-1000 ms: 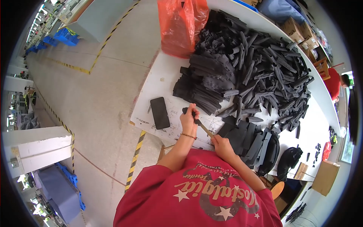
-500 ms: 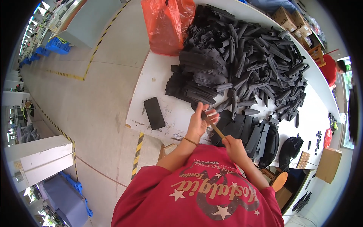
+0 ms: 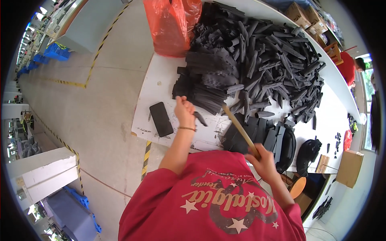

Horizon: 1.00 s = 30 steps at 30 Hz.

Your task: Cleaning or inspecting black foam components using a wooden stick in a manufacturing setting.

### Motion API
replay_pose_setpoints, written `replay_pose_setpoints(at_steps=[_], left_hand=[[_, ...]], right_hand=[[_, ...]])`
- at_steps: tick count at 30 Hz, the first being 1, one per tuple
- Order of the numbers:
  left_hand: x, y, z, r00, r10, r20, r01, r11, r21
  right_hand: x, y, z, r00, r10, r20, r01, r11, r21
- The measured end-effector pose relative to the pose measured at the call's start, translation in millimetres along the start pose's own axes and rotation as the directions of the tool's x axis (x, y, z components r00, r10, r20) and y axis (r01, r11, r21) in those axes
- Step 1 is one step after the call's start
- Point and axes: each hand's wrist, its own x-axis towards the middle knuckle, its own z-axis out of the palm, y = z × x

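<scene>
My left hand point(image 3: 185, 113) is over the table's near left part, fingers curled. A small black fabric tube point(image 3: 200, 119) sticks out at its palm side, and the curled fingers partly hide how it is gripped. My right hand point(image 3: 262, 160), close to my body, is closed around the lower end of a flat tan wooden stick point(image 3: 240, 129). The stick slants up and left, its tip apart from the left hand. Beyond the hands lie a stack of flat black fabric pieces point(image 3: 207, 96) and a large heap of rolled black fabric tubes point(image 3: 277, 60).
A black phone point(image 3: 161, 119) lies left of my left hand on the white table point(image 3: 149, 86). An orange-red plastic bag point(image 3: 169, 30) stands at the far left corner. Flat black panels point(image 3: 241, 134) and a black bag point(image 3: 309, 154) are at the right. A person in red point(image 3: 349, 68) is at far right.
My hands have moved apart. The left has gone left with the black tube; the right has drawn the stick back right and toward my body, so its tip is bare.
</scene>
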Motion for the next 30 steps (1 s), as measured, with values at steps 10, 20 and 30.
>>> replay_pose_setpoints(at_steps=[10, 20, 30], left_hand=[[-23, -37, -4, 0.999, -0.005, -0.031, 0.013, 0.961, 0.276], [-107, -38, 45, 0.540, -0.783, 0.308, 0.023, 0.379, 0.925], [-9, -4, 131, 0.292, -0.046, 0.955, -0.938, -0.211, 0.276]], right_hand=[[64, -17, 60, 0.964, -0.261, 0.042, 0.226, 0.898, 0.377], [134, -11, 6, 0.940, 0.077, -0.332, 0.124, 0.829, 0.545], [210, 52, -117, 0.547, -0.092, -0.832, 0.086, 0.995, -0.053]])
